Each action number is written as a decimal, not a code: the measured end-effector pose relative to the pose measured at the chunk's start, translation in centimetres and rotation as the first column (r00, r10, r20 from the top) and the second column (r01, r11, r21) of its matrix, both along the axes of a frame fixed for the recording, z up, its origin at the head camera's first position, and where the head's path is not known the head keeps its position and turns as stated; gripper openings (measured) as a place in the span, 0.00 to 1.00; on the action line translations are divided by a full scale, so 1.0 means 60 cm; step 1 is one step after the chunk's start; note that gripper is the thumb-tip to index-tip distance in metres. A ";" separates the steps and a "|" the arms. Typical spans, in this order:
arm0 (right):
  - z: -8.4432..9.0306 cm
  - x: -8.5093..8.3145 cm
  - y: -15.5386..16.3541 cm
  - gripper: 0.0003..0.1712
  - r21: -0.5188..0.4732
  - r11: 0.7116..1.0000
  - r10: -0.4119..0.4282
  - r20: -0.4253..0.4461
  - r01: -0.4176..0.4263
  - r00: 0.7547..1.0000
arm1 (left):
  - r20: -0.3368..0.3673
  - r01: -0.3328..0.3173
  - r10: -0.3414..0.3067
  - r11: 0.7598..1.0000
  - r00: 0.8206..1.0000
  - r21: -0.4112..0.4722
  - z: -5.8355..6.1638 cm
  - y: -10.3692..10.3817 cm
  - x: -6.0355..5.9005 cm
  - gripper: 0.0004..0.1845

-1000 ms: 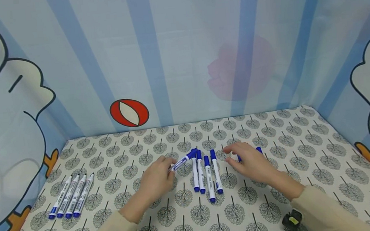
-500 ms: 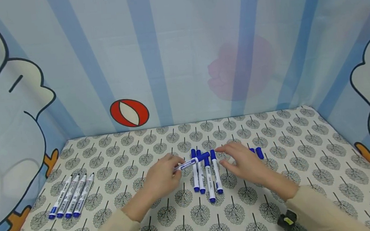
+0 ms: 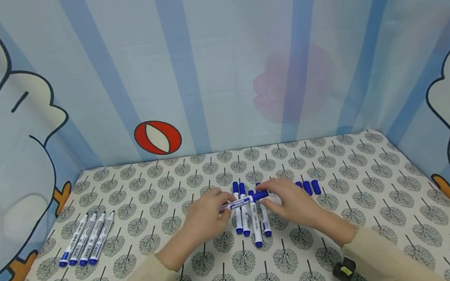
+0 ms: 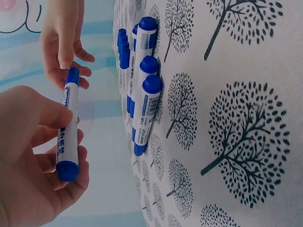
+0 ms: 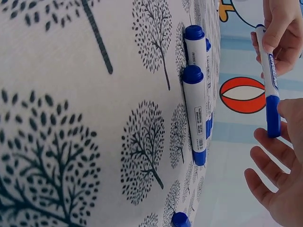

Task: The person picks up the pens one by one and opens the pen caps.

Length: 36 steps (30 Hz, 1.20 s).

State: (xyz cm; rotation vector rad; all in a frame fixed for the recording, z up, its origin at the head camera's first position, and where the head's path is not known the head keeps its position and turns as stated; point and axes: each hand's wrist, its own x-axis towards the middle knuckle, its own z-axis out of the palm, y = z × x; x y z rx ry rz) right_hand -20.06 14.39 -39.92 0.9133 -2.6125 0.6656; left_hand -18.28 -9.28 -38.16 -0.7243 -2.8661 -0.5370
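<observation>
A marker (image 3: pixel 245 200) with a white barrel and blue cap is held level above the table, crosswise over a row of capped markers (image 3: pixel 250 215) lying side by side on the cloth. The marker's barrel end is gripped by the left hand (image 3: pixel 206 215), with the thumb curled over it and the fingers curled beneath, as is confirmed in the left wrist view (image 4: pixel 66 125). The cap end is met by the right hand (image 3: pixel 291 199); in the right wrist view (image 5: pixel 271 78) the cap is touched by the thumb, while the remaining fingers (image 5: pixel 267 172) are spread and only slightly bent under it. Whether the cap is actually pinched cannot be told. Both forearms are extended inward from the near edge, in beige sleeves (image 3: pixel 387 258).

Loose blue caps (image 3: pixel 308 187) are set just beyond the right hand. Four uncapped markers (image 3: pixel 88 238) are laid parallel, well apart to the left. The table is covered by a cream cloth (image 3: pixel 353 164) printed with grey trees. The table is enclosed by fabric walls (image 3: pixel 217 64) with blue stripes and cartoon figures.
</observation>
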 end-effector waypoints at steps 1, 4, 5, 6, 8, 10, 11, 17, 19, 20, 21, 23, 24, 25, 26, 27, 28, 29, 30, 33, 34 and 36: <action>0.000 0.000 -0.001 0.19 -0.007 1.000 0.002 0.003 -0.002 1.000 | 0.001 0.002 -0.002 1.000 1.000 0.000 0.000 0.001 0.000 0.15; 0.000 0.001 -0.003 0.18 -0.024 1.000 0.008 0.027 -0.008 1.000 | 0.006 0.012 -0.012 1.000 1.000 0.006 0.001 0.005 0.002 0.15; 0.001 0.001 -0.004 0.17 -0.030 0.999 0.012 0.038 -0.010 0.999 | 0.004 0.018 -0.018 1.000 1.000 0.009 0.002 0.006 0.002 0.15; 0.001 0.002 -0.004 0.17 -0.034 0.999 0.011 0.048 -0.010 0.999 | 0.002 0.023 -0.023 1.000 1.000 0.009 0.002 0.007 0.002 0.15; 0.002 0.003 -0.005 0.16 -0.038 0.999 0.010 0.069 -0.007 0.998 | -0.002 0.034 -0.034 0.999 0.999 0.019 0.002 0.008 0.003 0.15; 0.001 0.003 -0.006 0.14 -0.039 0.999 0.005 0.082 -0.002 0.997 | -0.011 0.042 -0.042 0.999 0.999 0.023 0.002 0.009 0.002 0.15; 0.001 0.003 -0.006 0.13 -0.039 0.999 0.005 0.085 -0.001 0.996 | -0.016 0.046 -0.045 0.999 0.999 0.025 0.001 0.009 0.002 0.15; -0.001 0.003 -0.007 0.10 -0.033 0.999 0.007 0.080 -0.004 0.997 | 0.022 0.044 -0.045 0.998 0.999 0.046 -0.001 0.009 0.001 0.15; -0.002 0.003 -0.007 0.10 -0.030 1.000 0.007 0.074 -0.004 0.997 | 0.044 0.042 -0.044 0.998 0.998 0.052 -0.001 0.008 0.000 0.14; -0.002 0.003 -0.008 0.10 -0.029 1.000 0.006 0.073 -0.004 0.997 | 0.054 0.041 -0.044 0.998 0.998 0.057 -0.001 0.008 -0.001 0.14; -0.003 0.003 -0.008 0.10 -0.025 1.000 0.005 0.070 -0.003 0.998 | 0.062 0.041 -0.045 0.997 0.997 0.062 -0.001 0.008 -0.001 0.14; -0.003 0.003 -0.008 0.10 -0.016 1.000 0.004 0.062 -0.003 0.998 | 0.071 0.042 -0.046 0.997 0.996 0.065 -0.002 0.008 -0.003 0.13; -0.003 0.003 -0.008 0.10 -0.011 1.000 0.004 0.059 -0.003 0.998 | 0.073 0.044 -0.049 0.997 0.996 0.067 -0.002 0.008 -0.004 0.12; -0.002 0.003 -0.008 0.10 -0.007 1.000 0.005 0.056 -0.004 0.998 | 0.073 0.045 -0.050 0.997 0.996 0.067 -0.001 0.008 -0.005 0.12; -0.002 0.004 -0.008 0.10 -0.003 1.000 0.008 0.053 -0.008 0.999 | 0.069 0.045 -0.050 0.997 0.996 0.064 -0.001 0.008 -0.006 0.12; -0.002 0.004 -0.007 0.11 0.000 1.000 0.011 0.049 -0.011 0.999 | 0.062 0.048 -0.052 0.997 0.997 0.059 -0.001 0.008 -0.006 0.12; -0.001 0.004 -0.007 0.11 0.003 1.000 0.014 0.046 -0.015 0.999 | 0.055 0.049 -0.052 0.997 0.997 0.051 -0.001 0.008 -0.007 0.11; -0.001 0.005 -0.007 0.11 0.005 1.000 0.019 0.043 -0.019 0.999 | 0.045 0.052 -0.054 0.998 0.998 0.044 0.001 0.008 -0.007 0.11; 0.000 0.005 -0.006 0.11 0.008 1.000 0.021 0.038 -0.022 0.999 | 0.040 0.053 -0.055 0.998 0.998 0.037 0.002 0.008 -0.007 0.11; 0.000 0.006 -0.005 0.10 0.025 0.999 0.028 0.018 -0.028 0.999 | 0.021 0.058 -0.058 0.998 0.998 0.014 0.005 0.008 -0.006 0.12; 0.001 0.006 -0.005 0.10 0.034 0.999 0.032 0.009 -0.032 0.999 | 0.016 0.060 -0.060 0.998 0.998 0.008 0.006 0.008 -0.005 0.12; 0.002 0.006 -0.005 0.10 0.060 0.997 0.045 -0.018 -0.044 0.999 | -0.002 0.063 -0.063 0.998 0.998 -0.009 0.006 0.007 -0.004 0.13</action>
